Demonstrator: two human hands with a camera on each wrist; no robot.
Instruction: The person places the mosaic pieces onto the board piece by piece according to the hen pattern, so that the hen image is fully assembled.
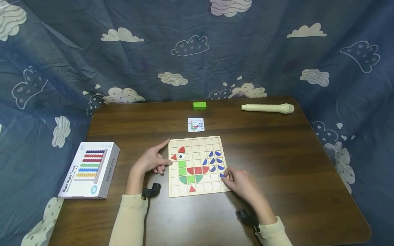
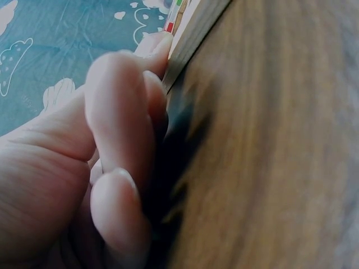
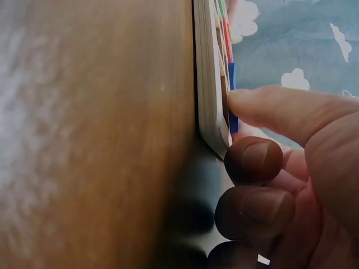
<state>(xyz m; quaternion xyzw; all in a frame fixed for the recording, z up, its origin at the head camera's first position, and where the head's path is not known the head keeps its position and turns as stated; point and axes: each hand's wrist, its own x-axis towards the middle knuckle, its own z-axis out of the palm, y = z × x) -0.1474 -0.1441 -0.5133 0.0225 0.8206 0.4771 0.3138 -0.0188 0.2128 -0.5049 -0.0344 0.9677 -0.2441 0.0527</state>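
On the table lies a pale wooden grid board [image 1: 203,141], with coloured tiles forming a bird figure. My left hand [image 1: 150,160] spreads its straight index finger and thumb along the board's left edge, the index tip at the far corner; its other fingers curl beside the board. At the right edge, my right hand [image 1: 244,182] pinches a blue half-moon tile [image 1: 222,175] low over the grid. In the right wrist view the thumb lies across this blue tile [image 3: 233,75] at the board's surface. Several similar blue tiles [image 1: 212,168] sit in the squares above it.
Behind the board lies a small pattern card [image 1: 196,124] with a similar bird. Beyond it stands a green block [image 1: 199,106], and a cream microphone-shaped stick [image 1: 267,108] lies at the back right. A white toy box [image 1: 89,171] rests at left. A cloud-print curtain [image 1: 160,68] hangs behind.
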